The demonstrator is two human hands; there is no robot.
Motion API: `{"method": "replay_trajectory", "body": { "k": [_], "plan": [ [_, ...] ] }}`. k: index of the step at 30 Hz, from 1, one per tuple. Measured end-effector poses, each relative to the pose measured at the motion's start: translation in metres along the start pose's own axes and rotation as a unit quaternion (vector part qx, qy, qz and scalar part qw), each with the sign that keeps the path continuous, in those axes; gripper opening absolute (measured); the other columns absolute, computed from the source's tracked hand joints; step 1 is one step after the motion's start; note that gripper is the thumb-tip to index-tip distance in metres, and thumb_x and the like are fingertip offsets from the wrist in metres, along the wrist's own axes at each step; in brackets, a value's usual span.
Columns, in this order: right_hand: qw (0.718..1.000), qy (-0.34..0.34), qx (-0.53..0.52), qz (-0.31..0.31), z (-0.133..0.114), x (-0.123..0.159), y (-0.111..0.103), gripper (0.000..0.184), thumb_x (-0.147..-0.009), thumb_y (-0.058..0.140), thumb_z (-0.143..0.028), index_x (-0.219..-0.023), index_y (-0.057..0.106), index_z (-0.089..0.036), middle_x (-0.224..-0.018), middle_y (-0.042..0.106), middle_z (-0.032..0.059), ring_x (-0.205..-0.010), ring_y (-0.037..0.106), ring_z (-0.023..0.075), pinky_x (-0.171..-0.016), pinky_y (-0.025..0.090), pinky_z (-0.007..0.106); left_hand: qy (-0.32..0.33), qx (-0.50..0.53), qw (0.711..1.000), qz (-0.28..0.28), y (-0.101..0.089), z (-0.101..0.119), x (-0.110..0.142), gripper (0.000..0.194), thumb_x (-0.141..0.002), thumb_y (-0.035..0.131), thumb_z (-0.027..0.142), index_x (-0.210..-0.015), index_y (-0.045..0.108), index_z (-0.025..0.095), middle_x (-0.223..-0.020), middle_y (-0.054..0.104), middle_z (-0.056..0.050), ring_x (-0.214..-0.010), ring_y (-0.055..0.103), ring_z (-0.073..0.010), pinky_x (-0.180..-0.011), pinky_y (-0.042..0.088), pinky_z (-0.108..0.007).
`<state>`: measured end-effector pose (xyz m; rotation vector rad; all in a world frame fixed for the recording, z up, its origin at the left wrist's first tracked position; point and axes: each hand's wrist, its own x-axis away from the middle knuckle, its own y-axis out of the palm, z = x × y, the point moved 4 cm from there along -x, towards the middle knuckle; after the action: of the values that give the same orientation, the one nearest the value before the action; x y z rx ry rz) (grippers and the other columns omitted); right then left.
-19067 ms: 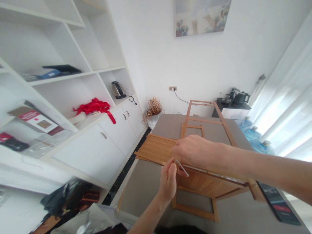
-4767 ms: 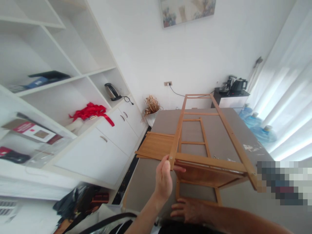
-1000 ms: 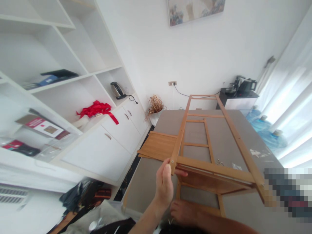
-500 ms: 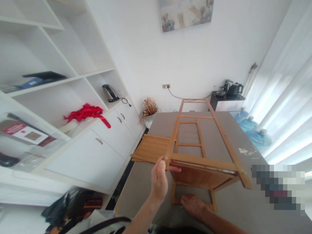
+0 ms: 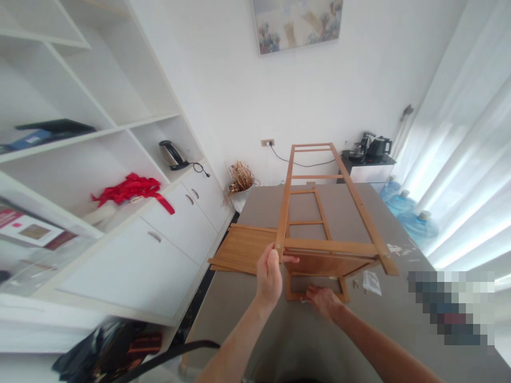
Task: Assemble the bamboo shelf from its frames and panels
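A partly built wooden frame [image 5: 333, 246], with slender rails and a panel between its upper and lower sides, stands on the grey table. My left hand [image 5: 269, 274] is closed around its near left upper corner, thumb on top and index finger stretched underneath. Lower down, my right hand [image 5: 322, 302] has its fingers curled over the near rail of the bottom wooden frame side [image 5: 295, 296]. A small thin pale thing [image 5: 304, 301] pokes out by its fingertips, too small to name. The undersides of the right fingers are hidden.
Flat wooden panels [image 5: 243, 247] lie at the table's left edge. To the right are a clear plastic bag [image 5: 372, 282], small metal fittings [image 5: 356, 284] and white scraps [image 5: 399, 249]. Water bottles [image 5: 421, 224] stand beyond the right edge, white shelves [image 5: 120, 127] at left.
Both hands and the wooden frame have moved away from me across the table, while the loose panels stay put. The plastic bag and fittings on the right now show.
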<state>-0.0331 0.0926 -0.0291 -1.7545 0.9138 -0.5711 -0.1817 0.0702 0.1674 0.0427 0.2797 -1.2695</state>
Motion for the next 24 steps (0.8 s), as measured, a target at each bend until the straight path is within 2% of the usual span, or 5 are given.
{"method": "replay_trajectory", "body": {
  "k": [4,8,12,15,24],
  "plan": [
    [0.998,-0.004,-0.045,0.033,-0.023,0.008,-0.056,0.023,-0.089,0.045,-0.021,-0.08,0.066,-0.022,-0.087,0.064,0.0027,-0.075,0.062,0.0142,-0.065,0.047,0.024,0.0,0.008,1.0,-0.002,0.003,-0.001,-0.01,0.044,-0.093,0.026,0.032,-0.098,0.063,0.01,-0.071,0.072,-0.009,-0.083,0.065,-0.0229,-0.083,0.045,-0.036],
    [0.959,0.0,-0.225,0.17,-0.059,0.019,-0.164,0.02,-0.089,0.048,-0.027,-0.085,0.066,-0.022,-0.081,0.061,0.0032,-0.072,0.059,0.0128,-0.062,0.047,0.022,-0.005,0.023,1.0,0.003,0.003,-0.001,-0.016,0.041,-0.093,0.028,0.033,-0.101,0.061,0.01,-0.069,0.071,-0.007,-0.079,0.066,-0.0228,-0.081,0.047,-0.037],
    [0.945,-0.019,-0.217,0.243,-0.092,0.008,-0.244,0.018,-0.088,0.049,-0.027,-0.089,0.067,-0.023,-0.085,0.061,0.0033,-0.072,0.058,0.0128,-0.063,0.047,0.023,-0.003,0.057,0.998,0.008,0.003,0.001,-0.017,0.039,-0.092,0.03,0.033,-0.098,0.061,0.012,-0.077,0.071,-0.008,-0.073,0.067,-0.0215,-0.072,0.05,-0.034],
    [0.956,-0.016,-0.182,0.228,-0.103,-0.013,-0.261,0.02,-0.088,0.048,-0.024,-0.087,0.068,-0.022,-0.083,0.061,0.0031,-0.067,0.057,0.0121,-0.062,0.045,0.024,0.011,0.074,0.997,0.001,0.003,0.003,-0.016,0.039,-0.092,0.03,0.032,-0.095,0.063,0.012,-0.076,0.071,-0.007,-0.073,0.067,-0.0202,-0.071,0.05,-0.032],
    [0.977,-0.058,-0.081,0.189,-0.118,-0.041,-0.258,0.023,-0.089,0.046,-0.02,-0.081,0.068,-0.02,-0.086,0.061,0.0027,-0.071,0.058,0.011,-0.064,0.042,0.022,0.03,0.087,0.996,0.001,-0.004,0.003,-0.013,0.036,-0.093,0.03,0.029,-0.096,0.061,0.013,-0.075,0.07,-0.006,-0.073,0.066,-0.0185,-0.068,0.049,-0.029]
  ]
}}
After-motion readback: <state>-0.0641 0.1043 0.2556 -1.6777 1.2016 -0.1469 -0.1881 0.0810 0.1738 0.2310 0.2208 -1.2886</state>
